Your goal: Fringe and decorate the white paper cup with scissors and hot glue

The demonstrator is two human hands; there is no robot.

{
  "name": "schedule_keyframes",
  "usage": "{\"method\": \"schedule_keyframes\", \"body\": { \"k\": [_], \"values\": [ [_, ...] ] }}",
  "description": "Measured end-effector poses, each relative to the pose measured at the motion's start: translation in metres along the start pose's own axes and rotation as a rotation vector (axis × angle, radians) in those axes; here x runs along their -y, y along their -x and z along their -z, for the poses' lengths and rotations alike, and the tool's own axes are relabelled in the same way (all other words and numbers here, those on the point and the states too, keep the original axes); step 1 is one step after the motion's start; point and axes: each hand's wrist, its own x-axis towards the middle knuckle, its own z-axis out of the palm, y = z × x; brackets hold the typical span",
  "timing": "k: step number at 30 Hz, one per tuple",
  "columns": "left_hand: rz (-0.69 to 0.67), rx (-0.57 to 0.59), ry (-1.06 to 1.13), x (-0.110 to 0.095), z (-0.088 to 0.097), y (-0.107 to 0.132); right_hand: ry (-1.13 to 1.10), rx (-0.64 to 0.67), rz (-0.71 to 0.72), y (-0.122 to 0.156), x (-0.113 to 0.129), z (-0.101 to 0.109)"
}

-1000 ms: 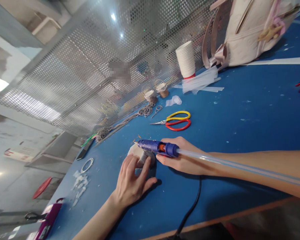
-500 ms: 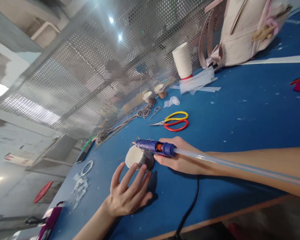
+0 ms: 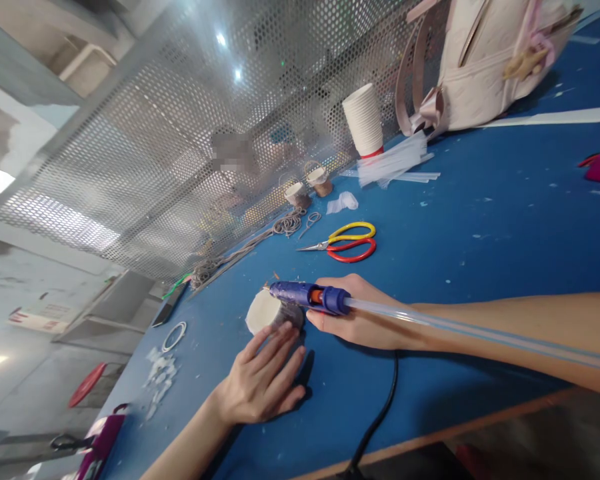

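Note:
My right hand is closed round a blue glue gun. A long clear glue stick runs out of its back over my forearm, and a black cord hangs below. The gun's nozzle is over a small paper cup lying on its side, its pale round end towards the left and grey cord around its body. My left hand has its fingers stretched out, the fingertips at the cup's near side. Whether they press on it I cannot tell. The gun hides part of the cup.
Scissors with yellow and red handles lie beyond the gun. Grey cord, two small cups with handles, stacked paper cups, clear glue sticks and a pale backpack line the perforated metal screen. White scraps lie left.
My left hand's fingers have drawn closer together and moved onto the cup's near side. The cup has shifted slightly left. My right hand and the glue gun have hardly moved.

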Motion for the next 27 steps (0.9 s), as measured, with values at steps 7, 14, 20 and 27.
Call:
{"method": "schedule_keyframes", "body": {
  "k": [7, 14, 20, 27],
  "values": [
    [0.090, -0.083, -0.026, 0.005, 0.005, -0.008, -0.009, -0.008, 0.001, 0.000, 0.001, 0.000],
    [0.073, 0.021, -0.038, 0.022, -0.007, -0.008, -0.009, -0.004, -0.002, 0.000, 0.003, 0.002],
    [0.069, -0.011, -0.038, 0.012, -0.014, -0.006, -0.001, 0.002, 0.009, 0.001, 0.006, 0.003],
    [0.017, 0.014, -0.001, 0.015, -0.013, -0.007, 0.013, -0.003, -0.002, -0.001, 0.004, 0.002]
  ]
}}
